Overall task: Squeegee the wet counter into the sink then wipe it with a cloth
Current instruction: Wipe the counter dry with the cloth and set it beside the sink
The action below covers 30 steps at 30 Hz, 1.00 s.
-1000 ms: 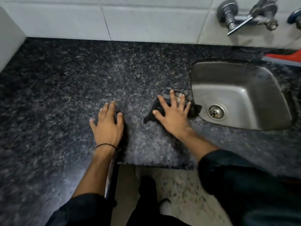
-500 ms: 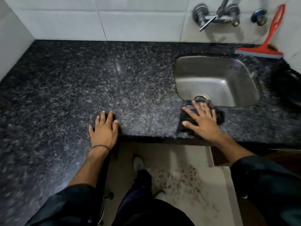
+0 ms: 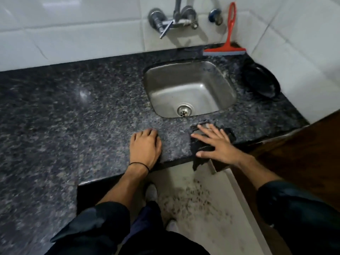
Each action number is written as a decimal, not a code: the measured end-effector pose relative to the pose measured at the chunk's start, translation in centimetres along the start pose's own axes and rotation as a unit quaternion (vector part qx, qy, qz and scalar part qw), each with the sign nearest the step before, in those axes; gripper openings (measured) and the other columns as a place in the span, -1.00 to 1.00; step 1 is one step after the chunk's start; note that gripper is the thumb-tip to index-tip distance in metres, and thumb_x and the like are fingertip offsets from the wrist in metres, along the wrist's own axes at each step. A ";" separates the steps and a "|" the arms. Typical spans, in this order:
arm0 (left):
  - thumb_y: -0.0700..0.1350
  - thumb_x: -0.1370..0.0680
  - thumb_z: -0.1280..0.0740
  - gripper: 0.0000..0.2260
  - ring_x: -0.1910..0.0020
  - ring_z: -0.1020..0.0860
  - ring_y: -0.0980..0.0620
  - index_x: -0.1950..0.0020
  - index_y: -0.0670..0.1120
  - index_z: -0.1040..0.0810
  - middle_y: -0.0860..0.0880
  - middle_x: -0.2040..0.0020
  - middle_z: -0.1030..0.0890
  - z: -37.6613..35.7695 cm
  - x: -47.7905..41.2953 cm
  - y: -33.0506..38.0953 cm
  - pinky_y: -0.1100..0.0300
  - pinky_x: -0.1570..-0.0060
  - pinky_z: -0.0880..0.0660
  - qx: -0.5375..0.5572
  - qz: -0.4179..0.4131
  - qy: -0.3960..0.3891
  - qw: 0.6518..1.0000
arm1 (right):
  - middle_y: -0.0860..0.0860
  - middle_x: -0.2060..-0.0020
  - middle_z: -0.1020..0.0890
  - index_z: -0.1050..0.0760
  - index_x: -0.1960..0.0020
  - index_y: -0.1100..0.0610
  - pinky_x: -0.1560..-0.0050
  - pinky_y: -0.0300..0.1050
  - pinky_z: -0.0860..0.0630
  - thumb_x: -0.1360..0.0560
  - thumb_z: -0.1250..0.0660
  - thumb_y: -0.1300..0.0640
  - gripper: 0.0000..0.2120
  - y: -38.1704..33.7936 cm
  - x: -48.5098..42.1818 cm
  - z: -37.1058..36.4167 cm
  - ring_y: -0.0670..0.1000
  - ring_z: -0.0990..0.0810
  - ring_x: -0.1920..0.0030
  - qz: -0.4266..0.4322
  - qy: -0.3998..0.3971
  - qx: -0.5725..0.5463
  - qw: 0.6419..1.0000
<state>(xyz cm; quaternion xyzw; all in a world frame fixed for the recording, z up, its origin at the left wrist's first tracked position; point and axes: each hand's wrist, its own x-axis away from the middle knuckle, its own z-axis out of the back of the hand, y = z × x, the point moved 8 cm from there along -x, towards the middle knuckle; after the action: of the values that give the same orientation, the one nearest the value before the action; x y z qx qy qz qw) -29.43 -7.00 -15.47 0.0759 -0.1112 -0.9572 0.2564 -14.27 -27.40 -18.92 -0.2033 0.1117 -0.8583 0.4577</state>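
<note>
My right hand presses flat, fingers spread, on a dark cloth at the front edge of the speckled granite counter, just in front of the steel sink. Part of the cloth hangs over the counter's edge. My left hand rests palm down on the counter to the left of the cloth, holding nothing. The red squeegee leans against the tiled wall behind the sink, apart from both hands.
A wall tap hangs above the sink. A black pan lies on the counter right of the sink by the side wall. A wooden surface adjoins at the right. The floor and my feet show below the counter's edge.
My right hand has slid the cloth from the sink's left side along to the counter's front edge below the sink. The left hand stayed planted. The view shifted right, revealing squeegee and pan.
</note>
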 end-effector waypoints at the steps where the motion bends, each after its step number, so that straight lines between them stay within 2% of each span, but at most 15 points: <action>1: 0.05 -0.58 -0.12 -0.68 -0.11 -0.53 -0.17 -0.15 -0.05 -0.57 -0.08 -0.13 -0.61 0.0 -1.0 0.1 -0.05 -0.17 -0.39 -0.002 -0.004 0.006 1.000 | -0.38 -0.51 0.13 0.00 -0.35 -0.59 -0.50 0.13 0.31 -0.42 -0.27 -0.39 -0.38 2.4 -0.1 1.1 -0.05 0.27 -0.57 -0.051 0.013 -0.012 0.999; 4: 0.08 -0.58 -0.12 -0.63 -0.28 -0.46 -0.15 -0.27 -0.03 -0.54 -0.07 -0.33 -0.52 -1.5 -3.9 0.5 -0.10 -0.26 -0.33 0.011 -0.029 -0.020 0.999 | -0.32 -0.54 0.14 -0.07 -0.44 -0.49 -0.47 0.14 0.34 -0.43 -0.27 -0.38 -0.36 6.2 -0.9 2.7 -0.04 0.30 -0.56 -0.171 0.036 -0.053 0.983; 6: 0.09 -0.59 -0.15 -0.63 -0.29 -0.44 -0.16 -0.31 -0.03 -0.51 -0.05 -0.36 -0.50 -2.4 -5.8 0.8 -0.11 -0.27 -0.32 -0.001 -0.043 -0.035 0.998 | -0.28 -0.56 0.09 -0.13 -0.46 -0.41 -0.47 0.16 0.31 -0.45 -0.26 -0.37 -0.37 6.2 -1.9 3.1 0.00 0.26 -0.57 -0.219 0.085 -0.047 0.971; 9: 0.06 -0.57 -0.16 -0.70 -0.05 -0.51 -0.19 -0.09 -0.06 -0.60 -0.07 -0.10 -0.61 -1.5 -7.9 1.4 -0.07 -0.13 -0.38 -0.025 -0.050 -0.013 0.998 | -0.06 -0.55 -0.19 -0.33 -0.44 -0.20 -0.47 0.25 0.05 -0.52 -0.19 -0.24 -0.50 4.4 -2.5 3.0 0.16 0.00 -0.56 -0.254 0.204 -0.003 0.945; 12: 0.00 -0.55 -0.24 -0.78 0.04 -0.55 -0.21 0.07 -0.08 -0.62 -0.11 0.07 -0.64 -0.6 -9.9 1.9 -0.04 -0.05 -0.39 0.005 -0.038 -0.023 0.999 | 0.10 -0.38 -0.42 -0.48 -0.33 0.00 -0.25 0.27 -0.31 -0.46 -0.28 -0.07 -0.54 3.1 -2.9 3.7 0.27 -0.32 -0.38 -0.299 0.249 0.068 0.919; 15: -0.03 -0.55 -0.23 -0.79 0.03 -0.57 -0.22 0.05 -0.08 -0.63 -0.13 0.06 -0.66 -1.0 -12.1 2.6 -0.03 -0.01 -0.43 0.062 -0.052 -0.057 0.995 | 0.10 -0.32 -0.43 -0.50 -0.25 0.07 -0.15 0.15 -0.41 -0.43 -0.35 0.10 -0.62 3.8 -3.4 5.5 0.26 -0.42 -0.21 -0.317 0.242 0.061 0.915; 17: -0.02 -0.54 -0.21 -0.77 0.04 -0.58 -0.23 0.04 -0.08 -0.63 -0.13 0.04 -0.66 -1.6 -13.4 3.6 -0.01 0.04 -0.47 0.093 -0.075 -0.078 0.990 | 0.09 -0.28 -0.42 -0.49 -0.21 0.08 -0.13 0.06 -0.43 -0.43 -0.36 0.17 -0.65 4.6 -3.5 6.7 0.24 -0.46 -0.14 -0.294 0.222 0.018 0.929; 20: -0.02 -0.53 -0.20 -0.76 0.05 -0.59 -0.24 -0.01 -0.06 -0.63 -0.16 0.03 -0.67 -2.2 -15.7 6.2 0.00 0.08 -0.50 0.136 -0.113 -0.104 0.979 | 0.07 -0.17 -0.47 -0.52 -0.16 0.08 -0.10 -0.01 -0.41 -0.40 -0.40 0.20 -0.67 6.2 -3.2 9.5 0.12 -0.49 -0.13 -0.271 0.186 -0.093 0.940; 23: -0.03 -0.55 -0.23 -0.76 0.00 -0.60 -0.22 -0.12 0.01 -0.64 -0.14 -0.01 -0.68 -2.2 -17.9 9.1 0.05 0.05 -0.48 0.150 -0.133 -0.132 0.971 | 0.05 -0.11 -0.53 -0.57 -0.15 0.07 -0.13 0.00 -0.46 -0.38 -0.42 0.25 -0.65 7.8 -2.9 13.1 0.08 -0.52 -0.12 -0.271 0.142 -0.153 0.940; 28: -0.04 -0.57 -0.21 -0.70 -0.10 -0.61 -0.11 -0.25 0.05 -0.60 -0.04 -0.12 -0.68 -1.4 -21.9 13.0 0.05 -0.07 -0.53 0.163 -0.149 -0.145 0.965 | 0.01 -0.15 -0.53 -0.59 -0.20 0.10 0.01 -0.20 -0.47 -0.36 -0.43 0.36 -0.56 12.8 -3.9 20.0 0.01 -0.57 -0.03 -0.276 0.113 -0.141 0.944; 30: -0.03 -0.57 -0.20 -0.69 -0.10 -0.61 -0.09 -0.26 0.05 -0.59 -0.01 -0.15 -0.67 -0.9 -23.6 14.0 0.04 -0.07 -0.54 0.158 -0.149 -0.134 0.967 | 0.04 -0.25 -0.50 -0.52 -0.32 0.06 -0.02 -0.22 -0.44 -0.35 -0.41 0.38 -0.43 15.5 -5.1 22.7 0.07 -0.57 -0.10 -0.264 0.121 -0.114 0.950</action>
<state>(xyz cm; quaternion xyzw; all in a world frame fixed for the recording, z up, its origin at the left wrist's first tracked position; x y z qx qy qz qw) -2.39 -7.01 -10.70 0.0023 -0.2820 -0.9562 0.0782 10.00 -31.86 -5.74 -0.1709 0.2056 -0.9481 0.1720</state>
